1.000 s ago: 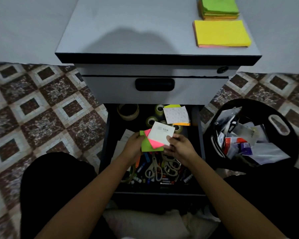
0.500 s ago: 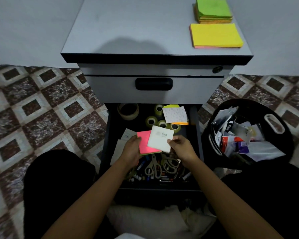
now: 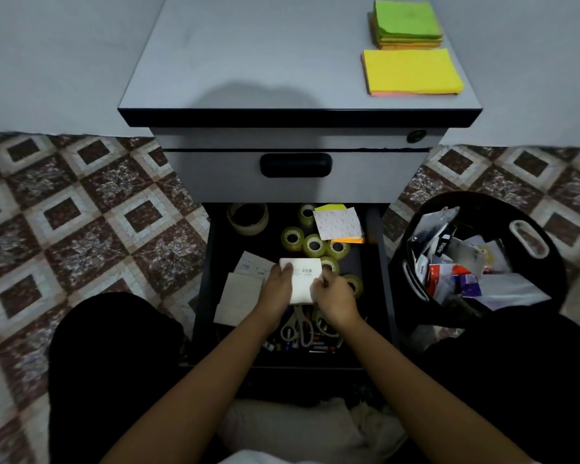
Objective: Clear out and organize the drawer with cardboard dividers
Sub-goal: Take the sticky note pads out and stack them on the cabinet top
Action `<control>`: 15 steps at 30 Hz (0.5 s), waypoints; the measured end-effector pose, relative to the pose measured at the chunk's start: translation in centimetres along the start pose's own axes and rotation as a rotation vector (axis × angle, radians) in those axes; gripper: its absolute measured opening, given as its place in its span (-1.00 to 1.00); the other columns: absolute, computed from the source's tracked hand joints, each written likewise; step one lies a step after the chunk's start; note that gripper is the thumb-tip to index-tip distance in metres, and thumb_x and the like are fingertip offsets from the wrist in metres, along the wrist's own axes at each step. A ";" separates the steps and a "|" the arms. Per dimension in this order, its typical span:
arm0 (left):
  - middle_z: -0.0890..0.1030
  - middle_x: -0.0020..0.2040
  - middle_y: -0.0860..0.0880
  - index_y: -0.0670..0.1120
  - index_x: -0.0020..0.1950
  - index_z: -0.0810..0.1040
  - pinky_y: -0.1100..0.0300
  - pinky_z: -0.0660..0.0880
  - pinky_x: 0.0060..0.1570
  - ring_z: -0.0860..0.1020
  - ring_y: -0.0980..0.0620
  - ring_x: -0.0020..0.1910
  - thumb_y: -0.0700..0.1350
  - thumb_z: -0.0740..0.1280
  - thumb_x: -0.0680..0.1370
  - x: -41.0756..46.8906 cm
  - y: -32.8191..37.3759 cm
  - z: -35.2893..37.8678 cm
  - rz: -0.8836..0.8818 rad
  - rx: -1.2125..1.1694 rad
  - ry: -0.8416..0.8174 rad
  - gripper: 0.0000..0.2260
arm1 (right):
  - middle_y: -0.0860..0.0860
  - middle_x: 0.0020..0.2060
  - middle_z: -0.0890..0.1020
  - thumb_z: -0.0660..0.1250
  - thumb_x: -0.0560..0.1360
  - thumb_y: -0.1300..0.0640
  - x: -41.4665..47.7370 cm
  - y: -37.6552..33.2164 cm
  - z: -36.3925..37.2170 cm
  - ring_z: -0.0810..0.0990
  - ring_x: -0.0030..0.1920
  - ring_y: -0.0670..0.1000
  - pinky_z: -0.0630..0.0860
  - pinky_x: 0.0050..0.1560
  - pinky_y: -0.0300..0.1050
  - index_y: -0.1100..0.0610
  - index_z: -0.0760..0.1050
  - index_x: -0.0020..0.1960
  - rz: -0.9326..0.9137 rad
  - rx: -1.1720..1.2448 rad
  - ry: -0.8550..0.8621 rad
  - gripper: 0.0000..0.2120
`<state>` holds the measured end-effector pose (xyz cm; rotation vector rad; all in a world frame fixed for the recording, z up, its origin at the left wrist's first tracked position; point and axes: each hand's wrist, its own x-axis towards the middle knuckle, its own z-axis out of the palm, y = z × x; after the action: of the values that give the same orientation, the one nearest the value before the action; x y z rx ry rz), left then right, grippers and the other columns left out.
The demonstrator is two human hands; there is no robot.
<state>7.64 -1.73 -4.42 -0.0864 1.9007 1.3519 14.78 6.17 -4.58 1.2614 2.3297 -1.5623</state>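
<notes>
The white pad (image 3: 303, 279), its barcode label facing up, is being held flat just above the middle of the open drawer (image 3: 221, 249), over the scissors (image 3: 298, 326) and the pens lying at the drawer's near end. The left hand (image 3: 277, 289) is gripping the pad's left edge, with its fingers curling over the top left corner. The right hand (image 3: 332, 296) is pinching the right edge, knuckles up and fingers bent inward. Both forearms are reaching forward from the bottom of the view and converging on the pad, wrists nearly level. Loose papers (image 3: 245, 289) are lying just left of the left hand, and small tape rolls (image 3: 313, 244) are clustering beyond and to the right of the pad. A larger tape roll (image 3: 247, 217) and a patterned note pad (image 3: 340, 222) are sitting at the drawer's far end. A black bin (image 3: 556, 262) full of wrappers is standing on the floor right of the drawer. Green (image 3: 406, 23) and yellow (image 3: 411, 72) sticky note stacks are resting on the cabinet top (image 3: 248, 55).
</notes>
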 end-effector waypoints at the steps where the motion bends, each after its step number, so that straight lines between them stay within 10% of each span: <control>1: 0.45 0.25 -0.17 -0.17 0.41 0.26 0.10 0.44 0.04 0.49 -0.15 0.14 -0.11 0.08 0.65 0.0 0.1 0.2 0.015 0.071 -0.003 -0.66 | 0.29 -0.14 0.58 0.12 0.58 0.24 0.0 0.1 0.0 0.54 -0.10 0.27 0.28 -0.31 -0.14 0.41 0.43 0.05 0.006 0.012 0.020 -0.76; 8: 0.44 0.30 -0.15 -0.13 0.37 0.32 0.10 0.46 0.07 0.47 -0.10 0.16 -0.32 0.13 0.51 -1.0 2.6 -1.0 0.166 0.201 -0.137 -0.58 | 0.12 0.06 0.62 0.25 0.54 0.25 -0.2 -0.8 -2.3 0.60 0.03 0.10 0.55 -0.05 -0.04 0.19 0.44 0.28 -0.033 0.224 0.092 -0.69; 15: 0.51 -0.09 0.05 0.02 0.47 0.21 0.22 0.53 -0.11 0.54 0.11 -0.12 -0.39 0.26 0.51 -3.0 7.4 -2.9 0.398 0.185 -0.245 -0.40 | 0.12 -0.25 0.50 0.30 0.50 0.33 -0.8 -3.5 -7.7 0.51 -0.22 0.07 0.49 -0.21 -0.06 -0.03 0.42 0.18 -0.181 0.362 0.090 -0.64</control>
<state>4.61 -2.02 3.49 0.5512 1.8815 1.3573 15.79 11.32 2.12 1.2328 2.3450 -2.1043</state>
